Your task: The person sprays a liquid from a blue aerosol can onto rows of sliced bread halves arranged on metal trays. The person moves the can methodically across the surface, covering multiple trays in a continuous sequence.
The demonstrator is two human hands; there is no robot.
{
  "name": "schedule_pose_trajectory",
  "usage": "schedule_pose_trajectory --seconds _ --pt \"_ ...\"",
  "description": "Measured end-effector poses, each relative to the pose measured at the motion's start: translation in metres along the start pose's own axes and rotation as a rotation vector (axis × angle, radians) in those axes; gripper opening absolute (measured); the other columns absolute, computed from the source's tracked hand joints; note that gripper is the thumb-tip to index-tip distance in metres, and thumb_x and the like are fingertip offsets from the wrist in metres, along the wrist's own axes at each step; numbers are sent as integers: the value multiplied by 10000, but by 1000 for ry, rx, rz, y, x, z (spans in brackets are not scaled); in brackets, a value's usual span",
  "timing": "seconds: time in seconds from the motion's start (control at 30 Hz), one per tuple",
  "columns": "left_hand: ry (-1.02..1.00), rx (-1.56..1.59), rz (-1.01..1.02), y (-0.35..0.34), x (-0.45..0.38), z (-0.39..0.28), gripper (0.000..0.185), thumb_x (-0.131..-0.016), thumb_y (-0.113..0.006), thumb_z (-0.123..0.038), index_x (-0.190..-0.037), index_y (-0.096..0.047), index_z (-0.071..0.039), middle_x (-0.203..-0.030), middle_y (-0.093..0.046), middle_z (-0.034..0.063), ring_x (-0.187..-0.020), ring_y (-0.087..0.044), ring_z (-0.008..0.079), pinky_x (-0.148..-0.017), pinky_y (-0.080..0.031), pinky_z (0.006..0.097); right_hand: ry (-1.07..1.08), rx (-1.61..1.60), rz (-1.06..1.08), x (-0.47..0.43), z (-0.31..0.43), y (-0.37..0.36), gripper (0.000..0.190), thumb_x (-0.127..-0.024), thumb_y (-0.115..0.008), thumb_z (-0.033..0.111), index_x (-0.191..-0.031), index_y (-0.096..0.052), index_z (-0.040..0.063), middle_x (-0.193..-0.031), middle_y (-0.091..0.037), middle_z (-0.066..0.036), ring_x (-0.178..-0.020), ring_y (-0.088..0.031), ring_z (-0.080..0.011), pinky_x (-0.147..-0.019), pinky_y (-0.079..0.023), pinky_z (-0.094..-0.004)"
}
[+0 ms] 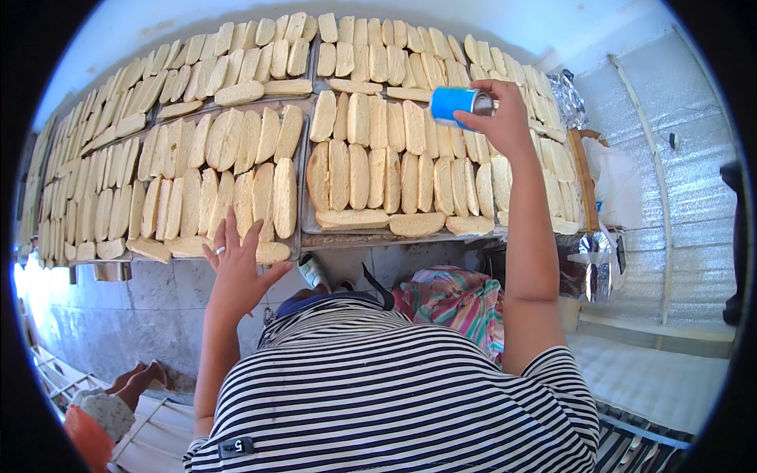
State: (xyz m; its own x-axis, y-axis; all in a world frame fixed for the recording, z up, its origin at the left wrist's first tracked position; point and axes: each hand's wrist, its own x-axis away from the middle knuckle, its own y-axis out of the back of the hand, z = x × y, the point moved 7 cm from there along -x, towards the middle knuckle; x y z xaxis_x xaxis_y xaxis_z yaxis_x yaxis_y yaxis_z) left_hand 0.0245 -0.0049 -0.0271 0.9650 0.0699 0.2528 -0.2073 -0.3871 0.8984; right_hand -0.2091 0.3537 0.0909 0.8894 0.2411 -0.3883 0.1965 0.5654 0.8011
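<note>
My right hand grips a small blue cylindrical container, tilted on its side above the bread on the right half of the table. My left hand is spread, with nothing in it, over the near edge of a tray of bread at left of centre. Long slices of cut bread lie close together in rows, pale cut faces up, with some laid crosswise along the tray edges. Dark metal trays hold them side by side. What comes out of the container, if anything, cannot be seen.
Crumpled foil and a white plastic bag are at the table's right end, by a wooden strip. Striped cloth is bundled below the table edge. Another person is at lower left, behind me.
</note>
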Motion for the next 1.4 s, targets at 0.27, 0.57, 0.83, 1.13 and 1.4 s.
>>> schedule_pose_trajectory --seconds 0.27,0.57,0.83,1.13,1.4 --pt "110 -13 1 -7 47 19 835 -743 -722 -516 -1416 -403 -141 -1571 -59 195 -1432 -80 416 -1084 -26 659 -168 119 -202 66 -20 27 552 -593 -874 257 -1058 -648 67 -1080 -520 -134 -1001 -568 -273 -873 -492 -383" --pt "115 59 -52 13 82 64 823 -744 -720 -510 -1398 -425 -105 -1554 -65 247 -1419 -92 443 -1063 -19 687 -187 -226 -101 72 56 -32 558 -623 -874 284 -1068 -638 45 -1082 -514 -121 -988 -561 -243 -876 -481 -358" --pt "196 76 -101 53 128 192 825 -741 -729 -504 -1408 -413 -135 -1565 -54 218 -1424 -86 431 -1071 -28 679 -19 -167 -108 46 205 -118 544 -600 -882 256 -1048 -634 72 -1062 -503 -137 -973 -560 -267 -848 -487 -363" --pt "408 104 -169 101 222 386 834 -740 -728 -516 -1397 -422 -104 -1549 -71 260 -1421 -89 444 -1074 -24 674 -35 -241 4 30 365 -229 533 -612 -873 222 -1051 -631 42 -1014 -608 -116 -900 -620 -218 -810 -515 -332" --pt "603 201 -257 120 283 488 822 -744 -723 -521 -1406 -417 -140 -1567 -55 220 -1434 -78 419 -1085 -29 654 167 -372 0 -7 501 -293 510 -622 -867 189 -1045 -628 33 -1030 -605 -94 -958 -597 -195 -816 -502 -320"
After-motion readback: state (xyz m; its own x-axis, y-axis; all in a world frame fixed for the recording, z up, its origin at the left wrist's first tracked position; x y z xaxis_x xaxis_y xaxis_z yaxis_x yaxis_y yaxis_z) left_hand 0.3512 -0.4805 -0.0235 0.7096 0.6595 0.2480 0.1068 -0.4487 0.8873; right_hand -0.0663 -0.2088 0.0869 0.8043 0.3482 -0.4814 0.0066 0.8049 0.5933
